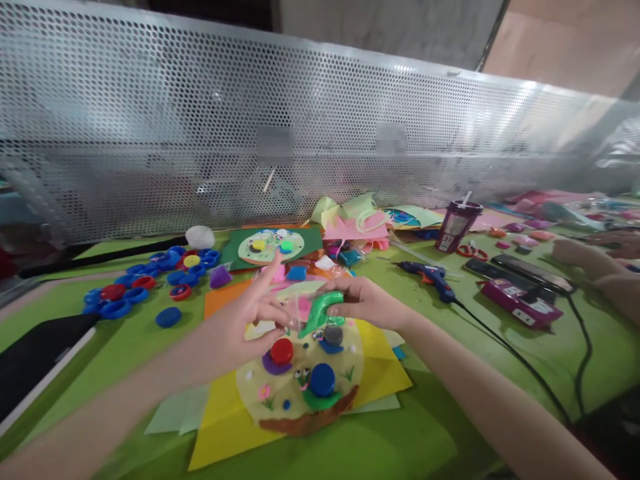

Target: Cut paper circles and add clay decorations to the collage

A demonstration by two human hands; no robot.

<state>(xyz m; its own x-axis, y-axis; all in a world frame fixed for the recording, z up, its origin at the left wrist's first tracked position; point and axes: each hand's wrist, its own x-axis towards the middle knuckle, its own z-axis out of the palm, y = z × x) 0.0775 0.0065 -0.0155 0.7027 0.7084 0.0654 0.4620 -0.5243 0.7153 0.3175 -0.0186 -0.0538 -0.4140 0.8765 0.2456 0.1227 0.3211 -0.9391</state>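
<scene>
My right hand (pixel 367 301) pinches a green clay strip (pixel 320 312) over the round collage (pixel 300 383). My left hand (pixel 245 323), fingers spread, is at its nine o'clock. The green table (pixel 450 427) is cluttered, with a perforated metal screen (pixel 200 133) at twelve.

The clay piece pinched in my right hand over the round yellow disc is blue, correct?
No: the clay piece pinched in the right hand is green, not blue. It is held over the round yellow disc, as the head view shows.
</scene>
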